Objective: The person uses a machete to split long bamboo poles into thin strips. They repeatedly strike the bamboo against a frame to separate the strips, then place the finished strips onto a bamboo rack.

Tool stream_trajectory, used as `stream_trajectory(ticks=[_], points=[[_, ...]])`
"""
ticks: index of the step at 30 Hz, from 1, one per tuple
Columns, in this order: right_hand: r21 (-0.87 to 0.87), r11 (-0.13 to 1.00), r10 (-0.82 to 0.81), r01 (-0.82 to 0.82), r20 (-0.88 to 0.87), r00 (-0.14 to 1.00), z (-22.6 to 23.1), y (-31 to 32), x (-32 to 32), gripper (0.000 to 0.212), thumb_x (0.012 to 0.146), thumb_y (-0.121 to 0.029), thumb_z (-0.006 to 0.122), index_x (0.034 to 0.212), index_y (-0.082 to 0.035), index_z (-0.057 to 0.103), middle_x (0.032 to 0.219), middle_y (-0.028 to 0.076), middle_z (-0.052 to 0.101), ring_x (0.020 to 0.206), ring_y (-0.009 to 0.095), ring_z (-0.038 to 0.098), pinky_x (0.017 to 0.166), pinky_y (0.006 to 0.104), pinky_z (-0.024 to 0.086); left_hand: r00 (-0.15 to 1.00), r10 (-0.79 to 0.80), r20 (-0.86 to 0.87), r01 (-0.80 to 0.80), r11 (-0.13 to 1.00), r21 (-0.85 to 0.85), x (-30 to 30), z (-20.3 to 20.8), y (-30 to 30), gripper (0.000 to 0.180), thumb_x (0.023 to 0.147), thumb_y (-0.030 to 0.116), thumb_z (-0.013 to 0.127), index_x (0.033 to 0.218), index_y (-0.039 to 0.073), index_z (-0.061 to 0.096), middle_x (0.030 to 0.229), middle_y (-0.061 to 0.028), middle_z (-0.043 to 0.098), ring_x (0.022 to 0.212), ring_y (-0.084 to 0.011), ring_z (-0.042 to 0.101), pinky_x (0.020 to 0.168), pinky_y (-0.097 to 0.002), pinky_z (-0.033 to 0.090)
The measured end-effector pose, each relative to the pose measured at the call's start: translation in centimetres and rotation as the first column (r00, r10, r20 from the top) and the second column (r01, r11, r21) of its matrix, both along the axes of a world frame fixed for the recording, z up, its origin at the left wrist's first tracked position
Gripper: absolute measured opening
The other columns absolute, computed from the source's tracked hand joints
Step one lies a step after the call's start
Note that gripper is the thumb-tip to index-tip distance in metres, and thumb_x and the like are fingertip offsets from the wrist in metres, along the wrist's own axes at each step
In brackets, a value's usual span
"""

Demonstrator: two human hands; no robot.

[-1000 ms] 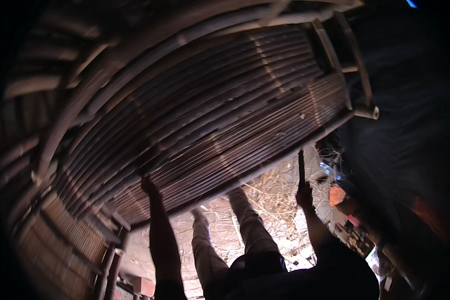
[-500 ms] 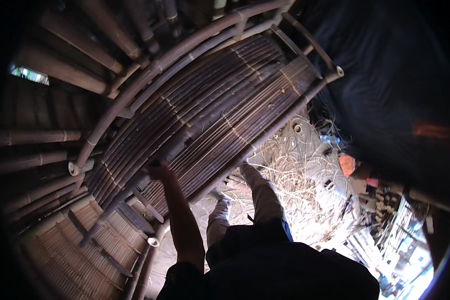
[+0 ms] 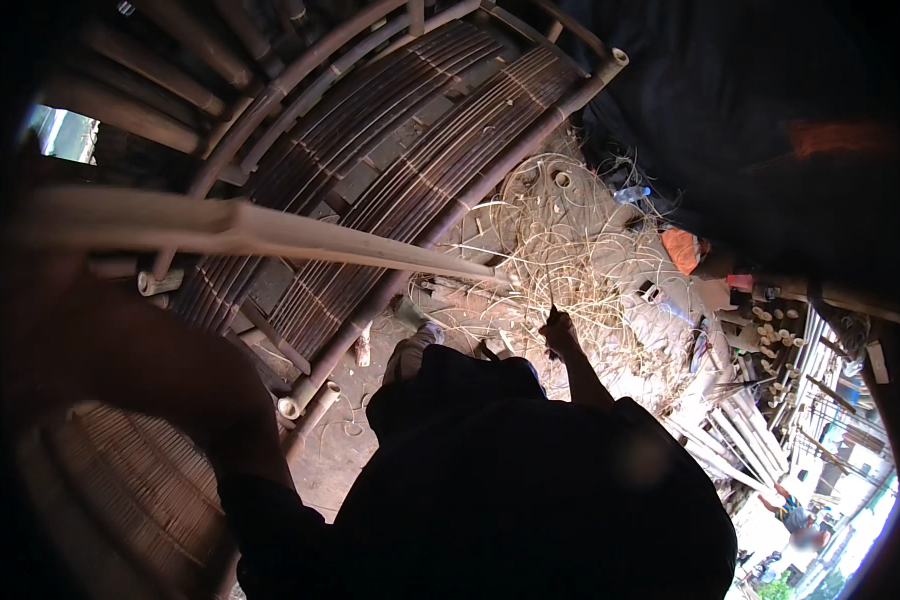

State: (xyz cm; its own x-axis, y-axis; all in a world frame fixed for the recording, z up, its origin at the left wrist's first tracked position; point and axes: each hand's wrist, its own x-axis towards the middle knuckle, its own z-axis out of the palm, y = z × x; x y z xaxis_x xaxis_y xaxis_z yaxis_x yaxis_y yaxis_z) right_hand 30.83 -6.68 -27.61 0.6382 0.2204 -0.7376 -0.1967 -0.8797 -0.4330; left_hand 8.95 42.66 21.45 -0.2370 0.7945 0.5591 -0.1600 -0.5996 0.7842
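A long pale bamboo strip (image 3: 310,235) crosses close in front of me, from the left edge to above the floor by the bench. My left hand (image 3: 55,265) is raised at far left, dark and blurred, closed around the strip's near end; its fingers barely show. Low at the centre right, my right hand (image 3: 560,328) is closed on a thin dark pointed tool (image 3: 553,285) that looks like a knife, pointing away from me. Under the strip stands a dark slatted bamboo bench (image 3: 420,180), with gaps between groups of slats.
Curly bamboo shavings (image 3: 610,290) cover the floor beyond my right hand. A plastic bottle (image 3: 632,194) and an orange thing (image 3: 682,250) lie among them. Stacked bamboo poles (image 3: 750,430) are at right. A woven bamboo panel (image 3: 135,480) is at lower left. Another person (image 3: 795,515) is far right.
My left hand has come up off the bench and left, now with the bamboo strip. My right hand with the dark tool has come into view. The view has shifted, and the bench sits higher.
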Motion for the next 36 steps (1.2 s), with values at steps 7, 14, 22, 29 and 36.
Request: stream_trajectory(ticks=[7, 14, 22, 29, 36], points=[[0.349, 0.935, 0.061, -0.063, 0.016, 0.998, 1.7, -5.5, -1.7, 0.042, 0.078, -0.009, 0.070, 0.111, 0.000, 0.047, 0.073, 0.008, 0.055, 0.052, 0.015, 0.056, 0.040, 0.0320, 0.049, 0.960, -0.279, 0.015, 0.276, 0.938, -0.211, 9.8, -6.8, -18.5, 0.027, 0.087, 0.027, 0.070, 0.081, 0.002, 0.061, 0.060, -0.0011, 0.046, 0.050, -0.0094, 0.041, 0.049, -0.0255, 0.036], [0.403, 0.909, 0.071, -0.105, 0.097, 0.993, 2.2, -16.2, -4.9, 0.027, 0.077, -0.008, 0.068, 0.092, -0.003, 0.046, 0.066, 0.006, 0.052, 0.052, 0.015, 0.057, 0.040, 0.0310, 0.048, 0.912, -0.368, -0.179, 0.359, 0.930, -0.084, 12.2, -15.3, -28.9, 0.037, 0.094, 0.027, 0.063, 0.066, 0.010, 0.045, 0.055, 0.0027, 0.040, 0.049, -0.0056, 0.038, 0.048, -0.0227, 0.030], [0.434, 0.893, 0.115, -0.114, 0.024, 0.993, 5.2, -18.4, -4.0, 0.028, 0.077, -0.013, 0.068, 0.094, -0.002, 0.048, 0.070, 0.011, 0.052, 0.068, 0.026, 0.060, 0.061, 0.0404, 0.048, 0.898, -0.330, -0.290, 0.332, 0.942, -0.041, 9.0, -19.2, -34.7, 0.034, 0.095, 0.020, 0.061, 0.068, 0.009, 0.043, 0.058, 0.0046, 0.038, 0.053, -0.0040, 0.037, 0.049, -0.0211, 0.029], [0.684, 0.654, 0.110, -0.323, 0.336, 0.935, 11.9, -13.6, -5.9, 0.037, 0.079, -0.015, 0.074, 0.107, -0.003, 0.054, 0.085, 0.009, 0.058, 0.074, 0.019, 0.056, 0.066, 0.0345, 0.049, 0.845, -0.424, -0.327, 0.470, 0.880, 0.073, 6.1, -12.0, -36.4, 0.025, 0.088, 0.008, 0.068, 0.108, -0.001, 0.056, 0.084, -0.0052, 0.060, 0.078, -0.0094, 0.058, 0.066, -0.0224, 0.047], [0.611, 0.618, 0.179, -0.494, 0.503, 0.846, 23.4, -6.6, -13.1, 0.039, 0.086, -0.012, 0.062, 0.120, -0.004, 0.043, 0.093, 0.022, 0.065, 0.085, 0.042, 0.065, 0.067, 0.0483, 0.051, 0.784, -0.599, -0.162, 0.620, 0.741, 0.258, 4.2, -6.0, -37.1, 0.018, 0.088, 0.013, 0.063, 0.084, -0.002, 0.055, 0.065, -0.0051, 0.051, 0.056, -0.0072, 0.044, 0.051, -0.0210, 0.034]])
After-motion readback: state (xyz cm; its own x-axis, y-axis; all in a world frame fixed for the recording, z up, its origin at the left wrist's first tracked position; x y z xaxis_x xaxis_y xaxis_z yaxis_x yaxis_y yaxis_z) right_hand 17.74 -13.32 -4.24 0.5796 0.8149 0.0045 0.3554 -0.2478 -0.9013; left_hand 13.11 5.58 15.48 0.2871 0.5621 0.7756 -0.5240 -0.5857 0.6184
